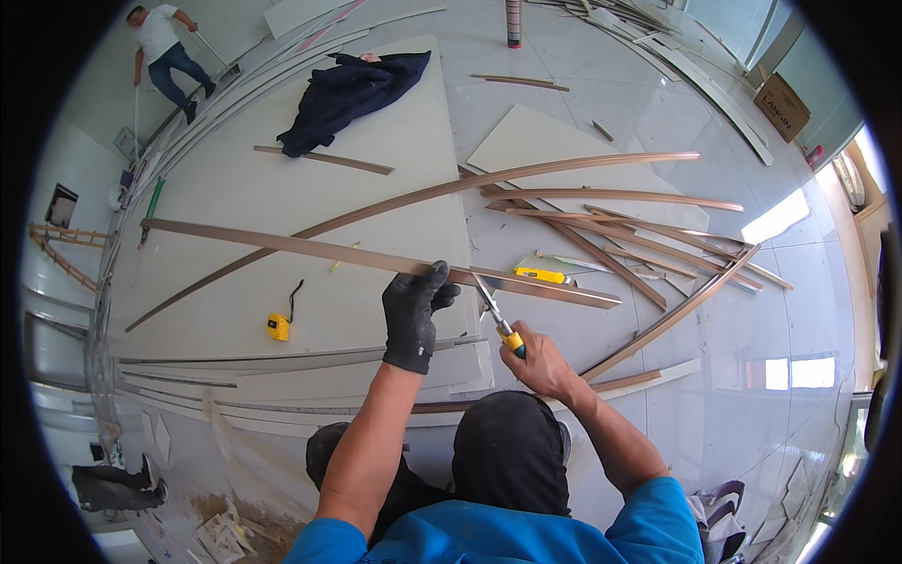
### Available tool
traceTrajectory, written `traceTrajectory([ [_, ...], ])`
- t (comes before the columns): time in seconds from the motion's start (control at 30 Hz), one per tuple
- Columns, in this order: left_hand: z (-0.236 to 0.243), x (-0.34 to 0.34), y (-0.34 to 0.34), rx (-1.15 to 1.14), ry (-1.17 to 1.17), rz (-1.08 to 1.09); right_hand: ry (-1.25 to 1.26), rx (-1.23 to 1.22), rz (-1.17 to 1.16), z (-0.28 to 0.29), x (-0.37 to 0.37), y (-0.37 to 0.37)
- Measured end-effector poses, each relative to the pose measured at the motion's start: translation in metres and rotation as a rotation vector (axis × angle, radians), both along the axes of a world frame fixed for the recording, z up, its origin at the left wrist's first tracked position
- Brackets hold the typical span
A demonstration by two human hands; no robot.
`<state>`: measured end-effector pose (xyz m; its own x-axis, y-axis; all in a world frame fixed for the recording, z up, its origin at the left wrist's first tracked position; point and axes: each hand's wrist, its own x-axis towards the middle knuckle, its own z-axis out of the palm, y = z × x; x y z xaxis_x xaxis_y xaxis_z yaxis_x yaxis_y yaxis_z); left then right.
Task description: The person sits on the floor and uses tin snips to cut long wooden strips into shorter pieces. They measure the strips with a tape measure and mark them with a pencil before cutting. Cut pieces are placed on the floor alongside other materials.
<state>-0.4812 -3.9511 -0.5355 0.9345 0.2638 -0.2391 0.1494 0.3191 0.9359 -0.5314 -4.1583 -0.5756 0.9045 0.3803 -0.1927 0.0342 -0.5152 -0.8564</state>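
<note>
A long, straight bronze-coloured trim strip [348,252] lies across in front of me, above a large pale board [197,282]. My left hand [412,320], in a black glove, is closed round the strip right of its middle. In my bare right hand [540,362] is a hand tool [508,336] with a yellow and dark green handle and a narrow metal end. Its metal end meets the strip's edge just right of the glove; I cannot make out its exact kind. Beyond lies a long curved bronze strip [423,195]. A yellow tool [543,275], perhaps a utility knife, shows just past the strip.
A yellow tape measure [278,326] and a dark jacket [352,99] lie on the board. Loose trim strips [648,235] are heaped at the right. A canister [514,23] stands far off, near a cardboard box [782,108]. One person [169,52] stands at the far left.
</note>
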Motion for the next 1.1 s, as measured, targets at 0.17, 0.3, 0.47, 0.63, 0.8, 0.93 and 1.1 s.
traceTrajectory([
  [0.17,0.002,-0.001,0.000,0.015,-0.012,-0.007,-0.031,0.001,-0.014,-0.004,0.001,0.000],
  [0.3,0.004,-0.001,-0.001,0.028,-0.024,-0.028,-0.039,0.009,-0.024,-0.002,0.001,-0.001],
  [0.47,0.012,-0.003,-0.003,0.017,-0.024,-0.050,-0.063,0.015,-0.039,0.003,-0.001,-0.001],
  [0.63,0.011,-0.002,-0.002,-0.033,-0.025,-0.030,-0.112,0.039,-0.162,-0.008,-0.006,0.002],
  [0.8,0.018,0.001,0.020,-0.020,-0.052,-0.062,-0.069,-0.137,-0.240,-0.058,-0.008,-0.018],
  [0.93,0.026,0.002,0.038,0.162,-0.011,-0.193,0.099,-0.488,-0.232,-0.112,-0.013,-0.037],
  [1.1,0.032,-0.005,0.094,0.481,0.061,-0.445,0.017,-0.651,-0.190,-0.148,-0.016,-0.049],
])
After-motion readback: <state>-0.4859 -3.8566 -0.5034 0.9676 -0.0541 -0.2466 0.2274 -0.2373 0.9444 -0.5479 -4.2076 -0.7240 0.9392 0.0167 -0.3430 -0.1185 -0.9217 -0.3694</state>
